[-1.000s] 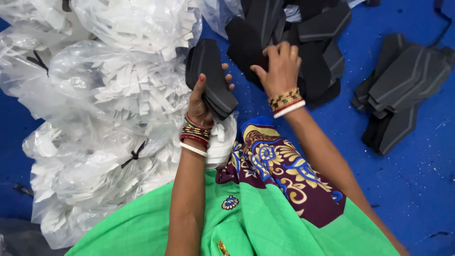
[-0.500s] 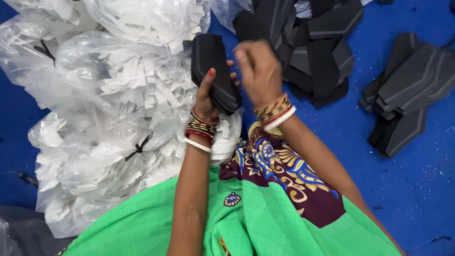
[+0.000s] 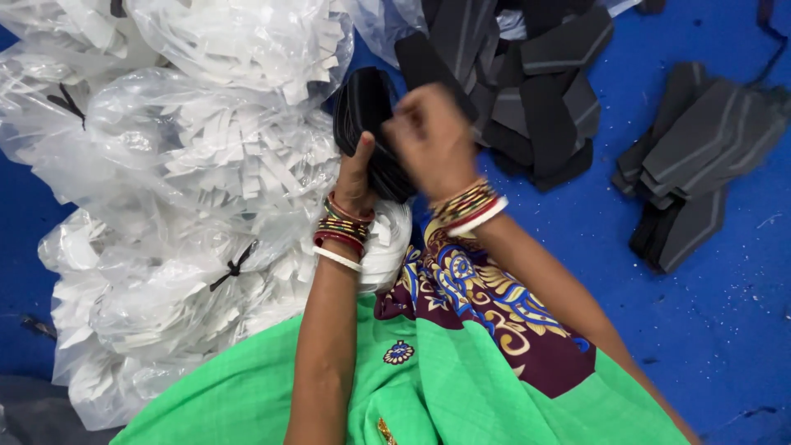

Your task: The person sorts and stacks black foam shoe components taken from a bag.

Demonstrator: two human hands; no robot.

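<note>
Hands meet over a stack of black foam-like pieces [image 3: 368, 132], held just above the lap of a person seated on a blue floor [image 3: 725, 330]. The left hand [image 3: 356, 169] is closed round the stack from below, thumb up against its near face; red and gold bangles [image 3: 342, 227] ring the wrist. The right hand [image 3: 432, 140] sits at the stack's right edge, fingers curled in — motion blur hides whether it pinches a piece or only presses, so its grip cannot be told.

The pieces look thin, flat and light, probably with some give, each with a paler stripe. Judged from that, a stack should handle best clamped across its flat faces, near the middle, so the layers do not slide apart; a hold on one end would likely let them fan out.

More of the same lie in a loose dark pile [image 3: 527, 91] just beyond the hands, and a second heap [image 3: 700, 156] rests well apart to the right. To the left, clear plastic bags [image 3: 181, 165] tied with black cord bulge with white strips. A green garment with a maroon patterned border [image 3: 486, 305] fills the foreground.
</note>
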